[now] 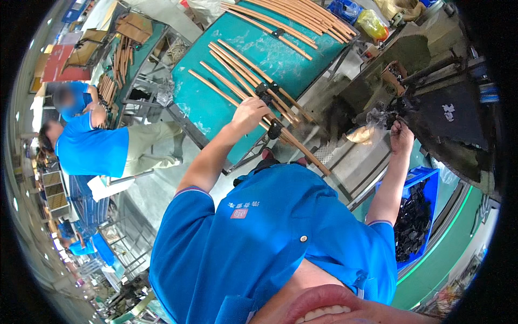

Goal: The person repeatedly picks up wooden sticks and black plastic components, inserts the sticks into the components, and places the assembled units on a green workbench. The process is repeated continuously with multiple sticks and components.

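Note:
My left hand (252, 113) is closed around a copper-coloured rod (307, 153) that slants off the front edge of the green-topped table. A black fitting (274, 129) sits on this rod just beyond my fingers. Several similar rods (221, 82) lie beside it, with more black fittings (264, 89) among them. Over at the dark machine on the right, my right hand (402, 137) is raised with its fingers curled together. What it grips there is too small and dark to make out. A whitish, torn-looking piece (360, 135) is near that hand.
The green table (199, 48) bears another row of rods (294, 21) at its far side. A dark machine (450, 116) stands at the right. Below it, a blue crate (402, 263) holds black parts. Two co-workers in blue shirts (94, 148) are at another table on the left.

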A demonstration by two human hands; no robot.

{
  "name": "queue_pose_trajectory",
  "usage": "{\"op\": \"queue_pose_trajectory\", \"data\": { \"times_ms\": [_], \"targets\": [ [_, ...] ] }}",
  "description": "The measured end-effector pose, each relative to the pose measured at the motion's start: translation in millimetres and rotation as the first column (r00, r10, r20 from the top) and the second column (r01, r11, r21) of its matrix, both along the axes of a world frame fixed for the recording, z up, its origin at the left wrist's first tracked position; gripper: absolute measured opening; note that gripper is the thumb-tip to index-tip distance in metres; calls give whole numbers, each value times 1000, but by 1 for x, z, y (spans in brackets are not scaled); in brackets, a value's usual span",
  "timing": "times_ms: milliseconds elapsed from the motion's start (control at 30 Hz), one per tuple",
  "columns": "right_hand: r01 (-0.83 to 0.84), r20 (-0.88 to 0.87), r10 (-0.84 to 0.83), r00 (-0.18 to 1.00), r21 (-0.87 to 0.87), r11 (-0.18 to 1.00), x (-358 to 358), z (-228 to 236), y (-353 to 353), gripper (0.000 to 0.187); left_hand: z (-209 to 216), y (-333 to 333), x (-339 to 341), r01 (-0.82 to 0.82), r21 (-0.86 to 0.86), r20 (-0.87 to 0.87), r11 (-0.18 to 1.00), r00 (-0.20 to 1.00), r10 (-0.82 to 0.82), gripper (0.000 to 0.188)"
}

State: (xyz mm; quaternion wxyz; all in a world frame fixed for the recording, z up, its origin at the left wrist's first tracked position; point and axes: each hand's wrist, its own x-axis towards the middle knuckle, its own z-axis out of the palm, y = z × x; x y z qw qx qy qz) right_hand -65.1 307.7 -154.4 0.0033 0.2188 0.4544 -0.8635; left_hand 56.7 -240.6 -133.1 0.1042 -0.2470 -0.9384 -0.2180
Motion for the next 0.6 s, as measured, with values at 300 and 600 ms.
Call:
{"op": "queue_pose_trajectory", "data": {
  "times_ms": [300,600],
  "targets": [
    [80,-80,-62,995,241,967,36,72,-73,7,-27,-79,-3,57,-100,-16,993,998,-59,17],
    [494,47,-501,864,106,863,84,35,-139,18,-78,-144,-30,-10,-122,55,993,998,17,10]
  ]
}}
